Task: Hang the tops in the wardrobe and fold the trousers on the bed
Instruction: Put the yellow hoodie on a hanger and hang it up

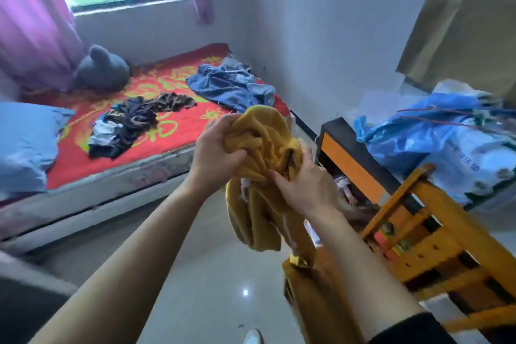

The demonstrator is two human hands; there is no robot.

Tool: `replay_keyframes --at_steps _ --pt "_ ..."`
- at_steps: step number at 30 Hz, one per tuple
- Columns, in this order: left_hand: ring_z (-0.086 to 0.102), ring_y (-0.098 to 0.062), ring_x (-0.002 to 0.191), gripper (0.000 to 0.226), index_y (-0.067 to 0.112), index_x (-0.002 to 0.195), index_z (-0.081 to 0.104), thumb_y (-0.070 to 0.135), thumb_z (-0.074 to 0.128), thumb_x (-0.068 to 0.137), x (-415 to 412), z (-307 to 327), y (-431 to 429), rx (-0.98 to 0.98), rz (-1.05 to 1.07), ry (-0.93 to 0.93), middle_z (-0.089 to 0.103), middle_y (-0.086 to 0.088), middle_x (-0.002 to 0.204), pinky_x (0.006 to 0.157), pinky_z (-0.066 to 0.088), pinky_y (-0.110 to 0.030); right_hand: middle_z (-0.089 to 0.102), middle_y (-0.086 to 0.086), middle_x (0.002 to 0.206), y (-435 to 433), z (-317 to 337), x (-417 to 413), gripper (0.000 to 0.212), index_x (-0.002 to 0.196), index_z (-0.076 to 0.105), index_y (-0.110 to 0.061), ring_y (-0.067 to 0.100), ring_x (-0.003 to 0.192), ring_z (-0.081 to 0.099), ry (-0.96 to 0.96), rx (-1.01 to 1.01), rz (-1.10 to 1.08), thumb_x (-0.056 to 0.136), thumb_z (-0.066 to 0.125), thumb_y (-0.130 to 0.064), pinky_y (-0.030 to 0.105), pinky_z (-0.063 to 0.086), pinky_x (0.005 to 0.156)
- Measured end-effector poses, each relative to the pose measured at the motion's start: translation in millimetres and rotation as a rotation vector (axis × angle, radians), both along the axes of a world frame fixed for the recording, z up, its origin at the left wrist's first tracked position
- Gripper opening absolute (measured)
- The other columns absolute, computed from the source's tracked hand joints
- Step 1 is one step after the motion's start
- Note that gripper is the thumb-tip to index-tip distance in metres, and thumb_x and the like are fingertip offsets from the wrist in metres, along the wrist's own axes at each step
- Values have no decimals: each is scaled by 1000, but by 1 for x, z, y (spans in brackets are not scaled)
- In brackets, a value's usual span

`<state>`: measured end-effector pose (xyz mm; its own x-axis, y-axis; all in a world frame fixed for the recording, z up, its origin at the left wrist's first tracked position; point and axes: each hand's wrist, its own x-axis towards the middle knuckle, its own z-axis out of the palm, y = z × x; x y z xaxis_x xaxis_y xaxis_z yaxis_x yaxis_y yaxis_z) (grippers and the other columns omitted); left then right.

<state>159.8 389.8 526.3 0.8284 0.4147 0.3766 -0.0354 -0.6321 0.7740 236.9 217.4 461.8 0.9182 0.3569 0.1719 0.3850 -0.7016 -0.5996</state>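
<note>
A bunched mustard-yellow garment (262, 204) hangs in front of me over the floor, its lower end trailing down past my right forearm. My left hand (215, 148) grips its upper left folds. My right hand (304, 187) clutches it from the right side. On the bed (83, 159) with the red and yellow cover lie a crumpled blue denim garment (231, 86) at the far right and a dark patterned heap of clothes (134, 123) in the middle. No wardrobe is in view.
A blue pillow (25, 145) lies at the bed's left end and a grey bundle (100, 70) under the window. To the right stand an orange and black cabinet (349, 159), blue plastic bags (435, 137) and a yellow wooden frame (435, 234). Pale tiled floor (209, 288) lies below.
</note>
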Motion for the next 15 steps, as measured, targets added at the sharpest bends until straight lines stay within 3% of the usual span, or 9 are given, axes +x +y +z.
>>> replay_keyframes --at_steps 2,4,5,7,9,10,12,15 --pt "59 -14 92 59 37 117 53 14 67 65 -28 9 4 20 62 7 59 0 106 75 49 -23 35 13 150 17 1 -17 100 155 8 -32 33 132 45 -131 -18 32 80 67 -62 48 43 105" --pt "61 -16 83 61 35 117 51 15 67 62 -57 18 8 18 128 -23 61 0 101 68 51 -28 13 17 160 37 -1 -29 102 157 10 -26 37 147 18 -306 -119 101 79 68 -56 52 10 120" --pt "62 -15 80 62 32 118 50 12 68 62 -72 23 9 -10 164 -53 62 1 97 66 52 -28 16 18 160 48 -2 -35 94 156 20 -23 37 148 15 -370 -147 159 80 67 -50 51 2 120" --pt "61 -10 78 63 30 118 49 5 69 64 -101 26 11 -55 262 -115 61 5 98 64 51 -22 47 15 146 71 -3 -44 56 140 51 -18 37 142 32 -419 -104 296 87 62 -28 53 14 118" --pt "60 -11 89 69 38 121 46 9 71 64 -131 25 20 2 423 -119 57 2 110 71 49 -19 68 11 114 92 3 -61 30 119 63 -18 35 118 56 -228 71 397 91 53 -11 50 39 105" --pt "58 -13 96 71 40 125 44 11 73 66 -148 20 28 54 505 -107 54 0 117 77 49 -20 69 10 100 101 8 -72 26 113 61 -18 35 103 62 -73 190 430 92 50 -8 47 49 93" --pt "55 -14 108 76 38 135 41 10 74 73 -185 5 51 112 653 -61 48 -2 127 89 49 -27 66 5 87 118 23 -99 21 104 58 -19 29 84 63 237 399 474 90 49 -7 45 53 75" --pt "57 -21 113 68 34 141 38 7 65 85 -241 -24 79 93 799 33 41 -5 137 97 50 -44 65 -1 81 148 47 -147 25 93 59 -20 20 78 60 385 517 641 83 45 -2 42 52 71"
